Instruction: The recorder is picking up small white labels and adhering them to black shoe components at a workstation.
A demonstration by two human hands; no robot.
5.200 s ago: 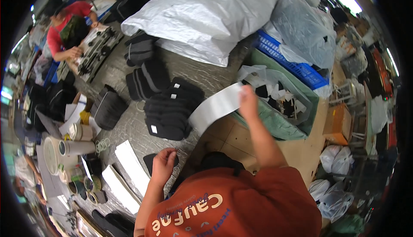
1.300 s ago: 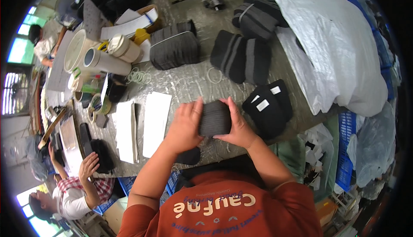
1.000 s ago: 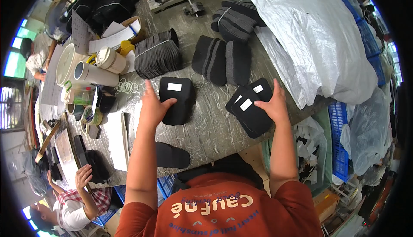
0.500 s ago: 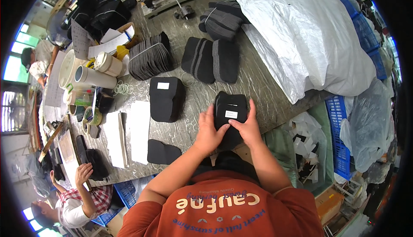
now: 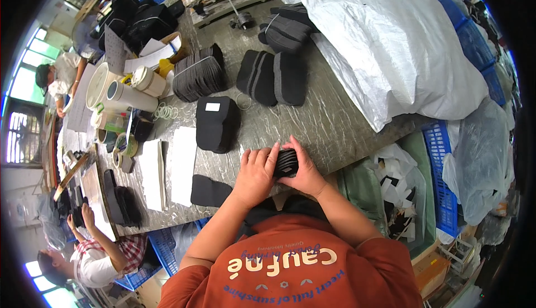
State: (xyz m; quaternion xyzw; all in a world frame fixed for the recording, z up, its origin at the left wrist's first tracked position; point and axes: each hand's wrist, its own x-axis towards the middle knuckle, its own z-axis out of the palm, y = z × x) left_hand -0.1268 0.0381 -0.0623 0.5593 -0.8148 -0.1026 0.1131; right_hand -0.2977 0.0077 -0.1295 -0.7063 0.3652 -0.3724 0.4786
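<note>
Close to my body at the table's near edge, a stack of black, shaped pads (image 5: 286, 161) is held between my hands, with its layered edges facing up. My left hand (image 5: 254, 175) presses on its left side, fingers closed together. My right hand (image 5: 306, 173) wraps the right side, thumb and fingers round it. Left of my hands stands a neat black pile with a white label (image 5: 215, 126). Nearer me lies a flat black pad (image 5: 210, 190), partly beside my left forearm. The white label on the held stack is out of sight.
Farther off are a banded bundle of pads (image 5: 198, 73), more stacks (image 5: 272, 78) and a white sack (image 5: 385, 45). White sheets (image 5: 182, 165), a rubber band pile (image 5: 166, 111) and tubs (image 5: 131, 93) lie left. A blue crate (image 5: 441, 174) stands right; co-workers sit at left.
My hands have tipped the stack up from lying label-up to standing on edge and drawn it slightly nearer. The co-worker's hands at lower left have moved farther left.
</note>
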